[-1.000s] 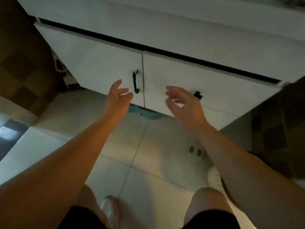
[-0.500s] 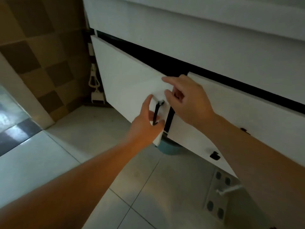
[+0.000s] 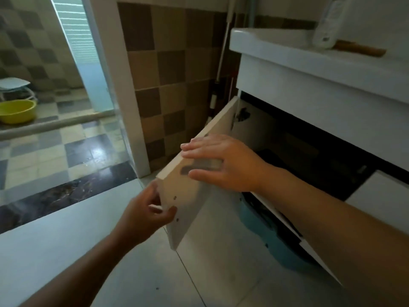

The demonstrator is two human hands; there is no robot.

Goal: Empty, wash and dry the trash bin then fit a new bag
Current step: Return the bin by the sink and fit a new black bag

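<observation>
Swung wide since a moment before, flat white cabinet door [image 3: 194, 196], rounded blue trash bin [image 3: 261, 227] beneath the cabinet, right hand [image 3: 223, 161] flat-fingered on its top edge, left hand [image 3: 146, 212] pinching its front edge.

Two hands [image 3: 223, 160], one door [image 3: 199, 173], one bin [image 3: 261, 229] (blue).

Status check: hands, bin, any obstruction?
Left hand grips cabinet door edge; right hand flat on it. Blue bin untouched under cabinet. Door partly blocks access.
</observation>
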